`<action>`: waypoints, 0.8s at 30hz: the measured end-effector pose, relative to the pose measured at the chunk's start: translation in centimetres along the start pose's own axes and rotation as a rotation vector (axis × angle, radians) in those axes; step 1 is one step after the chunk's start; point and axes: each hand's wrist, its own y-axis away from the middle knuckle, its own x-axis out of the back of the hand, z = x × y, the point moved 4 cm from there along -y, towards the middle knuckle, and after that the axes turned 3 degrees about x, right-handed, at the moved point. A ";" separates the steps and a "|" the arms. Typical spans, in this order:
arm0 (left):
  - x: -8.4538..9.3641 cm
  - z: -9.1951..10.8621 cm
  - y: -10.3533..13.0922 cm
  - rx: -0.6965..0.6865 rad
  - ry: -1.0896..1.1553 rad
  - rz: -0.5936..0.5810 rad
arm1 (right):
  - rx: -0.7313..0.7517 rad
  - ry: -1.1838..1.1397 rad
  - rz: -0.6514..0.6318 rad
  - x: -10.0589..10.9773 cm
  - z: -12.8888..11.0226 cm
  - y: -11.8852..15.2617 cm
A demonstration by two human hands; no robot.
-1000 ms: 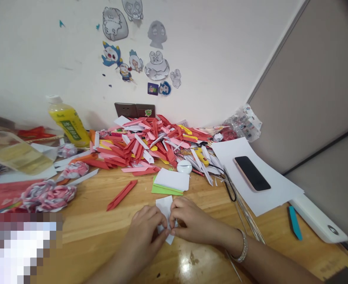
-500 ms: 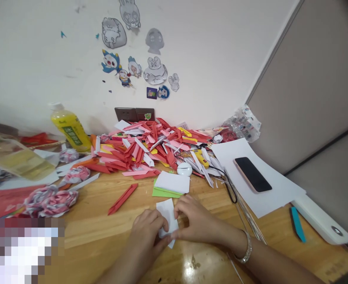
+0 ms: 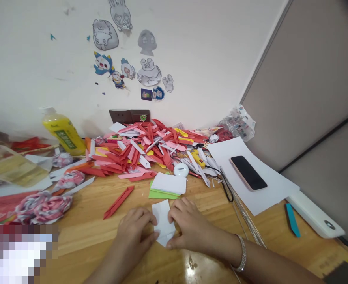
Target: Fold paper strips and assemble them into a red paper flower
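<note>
A small white paper (image 3: 163, 221) with creases and a pointed near end lies on the wooden table between my hands. My left hand (image 3: 138, 228) pinches its left edge, thumb near the lower left. My right hand (image 3: 186, 225) holds the right edge, with its thumb at the lower right corner. Just beyond the paper sits a stack of white sheets (image 3: 169, 184) on top of green sheets (image 3: 162, 195). A folded red strip (image 3: 118, 202) rests to the left of the stack.
A large pile of folded paper strips (image 3: 132, 152) lies against the wall, beside a yellow bottle (image 3: 64, 132). On the right are a phone (image 3: 248, 172) on white sheets, a teal cutter (image 3: 292, 220) and a long white device (image 3: 316, 215). Twisted paper bundles (image 3: 43, 207) lie left.
My hands have moved apart slightly, and the white paper between them now lies wider and flatter, with more of its surface showing. The whole view has shifted a little.
</note>
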 end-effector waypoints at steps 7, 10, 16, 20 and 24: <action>0.6 -1.3 -0.2 -0.181 -0.074 0.233 | 0.231 -0.154 -0.172 2.5 0.8 -0.2; 0.5 -0.9 -0.2 -0.274 -0.080 0.203 | 0.336 -0.237 -0.232 3.7 1.4 -0.3; 0.5 0.1 0.2 -0.334 -0.050 0.141 | 0.307 -0.190 -0.026 4.8 1.4 -0.6; 1.0 1.1 0.7 -0.318 -0.033 0.250 | 0.355 -0.029 0.198 4.1 -1.0 0.0; 1.3 2.6 1.5 -0.303 0.023 0.265 | 0.497 0.283 0.346 2.6 -3.9 1.1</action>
